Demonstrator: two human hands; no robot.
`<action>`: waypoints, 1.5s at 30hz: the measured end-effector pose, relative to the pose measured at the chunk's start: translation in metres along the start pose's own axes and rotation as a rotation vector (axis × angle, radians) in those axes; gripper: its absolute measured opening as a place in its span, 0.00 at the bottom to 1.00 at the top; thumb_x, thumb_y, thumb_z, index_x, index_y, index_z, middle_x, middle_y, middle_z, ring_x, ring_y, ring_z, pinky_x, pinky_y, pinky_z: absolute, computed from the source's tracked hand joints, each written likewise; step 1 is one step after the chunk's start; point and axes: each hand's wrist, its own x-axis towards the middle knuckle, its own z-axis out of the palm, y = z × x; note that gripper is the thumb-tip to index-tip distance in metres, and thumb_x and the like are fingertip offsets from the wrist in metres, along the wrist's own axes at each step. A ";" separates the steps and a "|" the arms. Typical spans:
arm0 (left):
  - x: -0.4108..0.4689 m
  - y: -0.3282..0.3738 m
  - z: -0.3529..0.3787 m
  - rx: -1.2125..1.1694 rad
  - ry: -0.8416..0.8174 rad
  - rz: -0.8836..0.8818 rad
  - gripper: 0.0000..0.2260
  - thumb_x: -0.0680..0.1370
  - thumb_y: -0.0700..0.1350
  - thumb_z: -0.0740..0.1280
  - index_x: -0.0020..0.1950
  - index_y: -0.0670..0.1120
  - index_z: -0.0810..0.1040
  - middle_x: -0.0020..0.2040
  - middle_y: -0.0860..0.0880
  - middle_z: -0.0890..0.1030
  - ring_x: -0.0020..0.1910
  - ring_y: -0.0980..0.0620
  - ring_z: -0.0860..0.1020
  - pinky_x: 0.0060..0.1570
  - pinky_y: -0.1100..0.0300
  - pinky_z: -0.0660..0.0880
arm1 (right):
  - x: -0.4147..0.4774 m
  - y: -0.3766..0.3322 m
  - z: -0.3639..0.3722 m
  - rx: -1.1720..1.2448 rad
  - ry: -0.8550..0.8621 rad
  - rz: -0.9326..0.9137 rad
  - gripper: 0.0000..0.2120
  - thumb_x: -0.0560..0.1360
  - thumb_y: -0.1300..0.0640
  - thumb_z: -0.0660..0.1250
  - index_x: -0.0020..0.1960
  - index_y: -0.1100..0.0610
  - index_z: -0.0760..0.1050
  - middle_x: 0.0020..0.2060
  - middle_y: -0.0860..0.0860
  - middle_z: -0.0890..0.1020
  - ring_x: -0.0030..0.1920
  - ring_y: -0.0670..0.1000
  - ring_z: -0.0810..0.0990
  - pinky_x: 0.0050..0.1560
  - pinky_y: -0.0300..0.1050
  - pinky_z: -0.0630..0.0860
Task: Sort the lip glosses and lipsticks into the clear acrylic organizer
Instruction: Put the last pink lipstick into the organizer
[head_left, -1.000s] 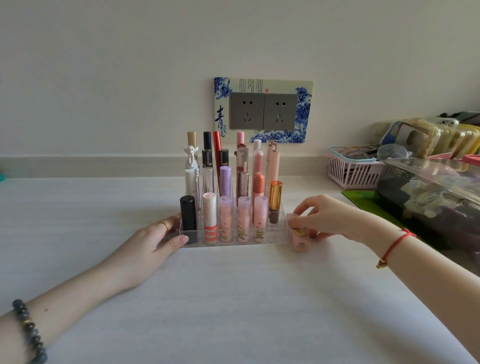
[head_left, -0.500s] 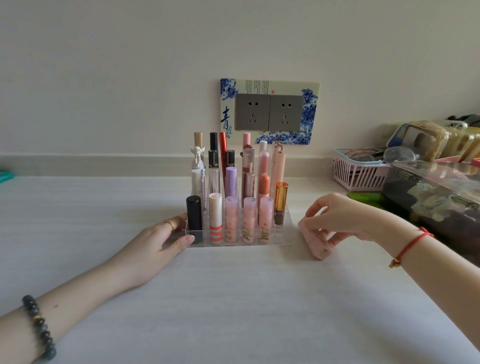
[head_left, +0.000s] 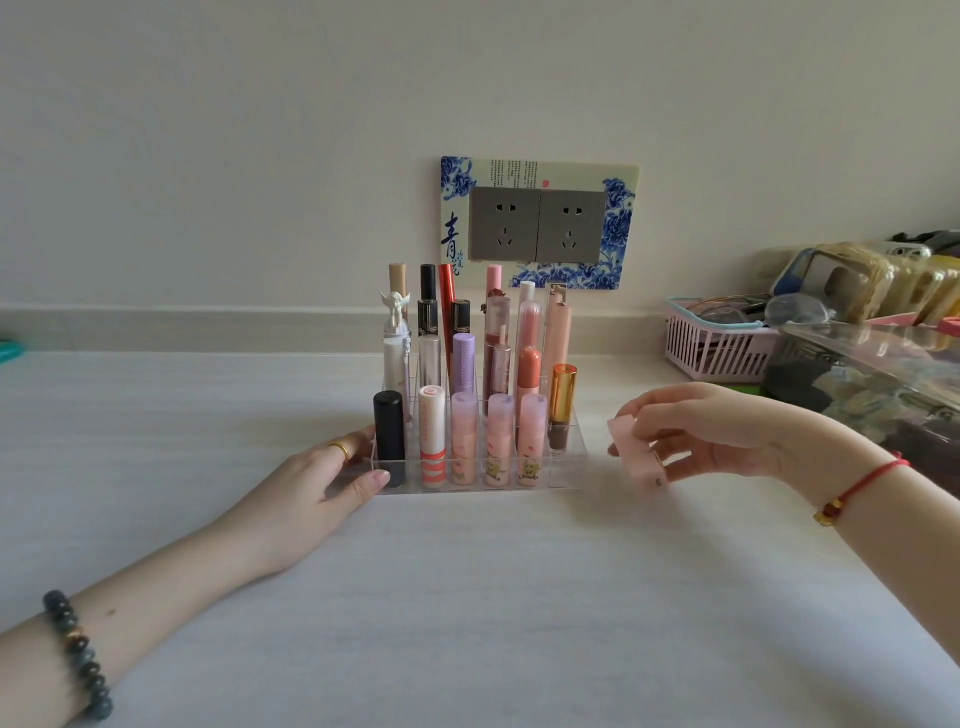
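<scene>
Head view showed a small change: your right hand (head_left: 727, 431) had lifted the pink lipstick (head_left: 636, 457). A second before, that lipstick stood up straight on the table (head_left: 467, 597), touching the right wall of the clear acrylic organizer (head_left: 566, 475). Now it was tipped on a slant and seemed to be off the table, with a soft shadow right under the grip. It had also moved away from the organizer, so there was a gap between the two, just left of the grip. I saw no other loose lipstick on the table, so I think the job was nearly done. One slot at the front corner, the one closest to your grip, looked empty, just in front of the gold-capped tube (head_left: 563, 405). That could be its home, but I could not be sure through the clear walls. Your right hand was mostly closed. Its fingers curled round the lipstick from above and below, so it was pinched between them. Your left hand (head_left: 322, 483) had not moved. It lay on the far side of the organizer from the grip, with loose, nearly straight fingers on the left wall and the thumb flat along the front, next to the black tube (head_left: 389, 436). It held nothing and only steadied the box.
</scene>
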 end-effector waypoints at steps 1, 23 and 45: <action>0.000 0.000 0.000 0.001 -0.002 -0.003 0.13 0.77 0.48 0.61 0.62 0.53 0.72 0.57 0.63 0.76 0.56 0.72 0.71 0.49 0.81 0.63 | -0.001 0.000 -0.001 0.041 -0.011 -0.012 0.09 0.73 0.64 0.64 0.53 0.57 0.75 0.47 0.59 0.83 0.39 0.53 0.83 0.36 0.46 0.81; -0.002 0.007 -0.002 -0.051 -0.012 0.003 0.09 0.77 0.45 0.62 0.55 0.57 0.71 0.52 0.66 0.76 0.51 0.76 0.72 0.46 0.81 0.63 | -0.018 -0.024 0.019 0.189 0.212 -0.572 0.12 0.67 0.68 0.71 0.46 0.54 0.78 0.37 0.52 0.85 0.38 0.51 0.84 0.37 0.45 0.81; 0.000 0.002 0.000 -0.071 -0.012 -0.018 0.12 0.77 0.45 0.62 0.60 0.53 0.72 0.56 0.64 0.76 0.54 0.74 0.72 0.49 0.81 0.64 | -0.023 -0.030 0.048 -0.571 0.414 -0.717 0.15 0.63 0.57 0.75 0.49 0.55 0.78 0.41 0.48 0.81 0.38 0.47 0.79 0.43 0.41 0.79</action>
